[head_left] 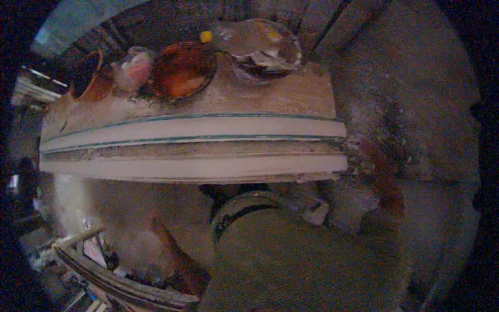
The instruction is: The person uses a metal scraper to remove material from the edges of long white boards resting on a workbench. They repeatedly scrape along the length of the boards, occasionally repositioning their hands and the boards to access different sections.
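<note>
Two long, pale moulding strips (208, 166) lie side by side along the near part of the worktable (291, 99). The farther strip (208, 128) has dark green edges. My olive top (306, 260) fills the lower middle, close to the table's near edge. Left of it, a dim brown shape that looks like my left arm (179, 255) hangs below the table. On the right, a smeared reddish-brown shape, perhaps my right arm (387, 182), is past the strips' right ends. Neither hand's fingers can be made out, and I see nothing held.
An orange-brown bucket (184, 73), a tipped bucket (96, 78) and a crumpled clear bag (135, 67) are at the table's back. A round basin (265, 52) carries whitish residue and a flat piece. Wooden lengths (130, 286) lie low at left. Pale debris (384, 114) marks the floor.
</note>
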### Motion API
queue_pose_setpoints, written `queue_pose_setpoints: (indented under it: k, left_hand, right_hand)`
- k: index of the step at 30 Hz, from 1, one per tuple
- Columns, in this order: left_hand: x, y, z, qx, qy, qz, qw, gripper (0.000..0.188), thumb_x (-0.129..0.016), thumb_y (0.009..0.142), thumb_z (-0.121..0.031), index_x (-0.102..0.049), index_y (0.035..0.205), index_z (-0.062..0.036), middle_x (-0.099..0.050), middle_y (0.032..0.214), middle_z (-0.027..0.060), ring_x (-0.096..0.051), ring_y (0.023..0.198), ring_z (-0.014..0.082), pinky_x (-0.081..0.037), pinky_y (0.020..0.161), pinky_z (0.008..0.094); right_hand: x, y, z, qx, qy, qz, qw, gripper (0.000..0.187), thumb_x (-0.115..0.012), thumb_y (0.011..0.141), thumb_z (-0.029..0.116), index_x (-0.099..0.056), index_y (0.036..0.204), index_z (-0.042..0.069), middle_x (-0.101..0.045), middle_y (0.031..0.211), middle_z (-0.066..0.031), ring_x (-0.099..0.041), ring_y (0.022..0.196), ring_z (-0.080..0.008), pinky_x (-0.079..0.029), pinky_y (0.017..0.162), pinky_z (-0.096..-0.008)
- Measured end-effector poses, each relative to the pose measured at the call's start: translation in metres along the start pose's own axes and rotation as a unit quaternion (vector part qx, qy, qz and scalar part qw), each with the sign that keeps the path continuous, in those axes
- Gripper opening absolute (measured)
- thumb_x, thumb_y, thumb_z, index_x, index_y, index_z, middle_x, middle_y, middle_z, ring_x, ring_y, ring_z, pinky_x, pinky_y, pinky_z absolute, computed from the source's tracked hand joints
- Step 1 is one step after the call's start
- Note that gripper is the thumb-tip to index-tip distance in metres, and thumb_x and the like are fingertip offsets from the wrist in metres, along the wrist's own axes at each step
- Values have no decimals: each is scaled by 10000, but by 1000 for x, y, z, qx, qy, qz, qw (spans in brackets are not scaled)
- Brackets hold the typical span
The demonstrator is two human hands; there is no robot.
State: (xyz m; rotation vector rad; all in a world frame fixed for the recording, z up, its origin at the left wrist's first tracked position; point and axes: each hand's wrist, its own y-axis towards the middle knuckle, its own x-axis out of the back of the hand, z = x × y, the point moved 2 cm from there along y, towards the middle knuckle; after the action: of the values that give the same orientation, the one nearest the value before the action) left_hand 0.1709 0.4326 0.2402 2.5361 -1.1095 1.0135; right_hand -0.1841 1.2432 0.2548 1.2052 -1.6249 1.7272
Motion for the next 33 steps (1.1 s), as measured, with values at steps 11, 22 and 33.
queue_pose_setpoints:
  k: [11, 22, 33]
  left_hand:
    - [11, -14, -16, -2, -38, 16, 999, 278, -648, 1004, -206, -651, 1257, -92, -627, 1277, 156, -576, 1214, 333, -416, 1099, 468]
    - [61, 44, 29, -58, -150, -33, 986, 215, -658, 1001, -201, -705, 1179, -90, -661, 1218, 129, -610, 1167, 296, -474, 1035, 436]
    - [157, 99, 89, -34, -184, 51, 981, 244, -680, 978, -174, -696, 1200, -74, -663, 1277, 133, -607, 1204, 322, -438, 1092, 447]
  right_hand:
    - [69, 77, 324, 343, 19, -81, 936, 423, -556, 979, 221, -603, 1384, 113, -662, 1291, -198, -635, 1161, -394, -514, 1023, -495]
    - [119, 29, 740, 514, 171, -114, 833, 430, -586, 1016, 260, -595, 1414, 98, -672, 1298, -184, -649, 1167, -401, -510, 1034, -490]
    - [76, -50, 640, 189, 242, -12, 952, 481, -641, 1002, 325, -600, 1403, 63, -679, 1303, -203, -628, 1234, -377, -468, 1087, -478]
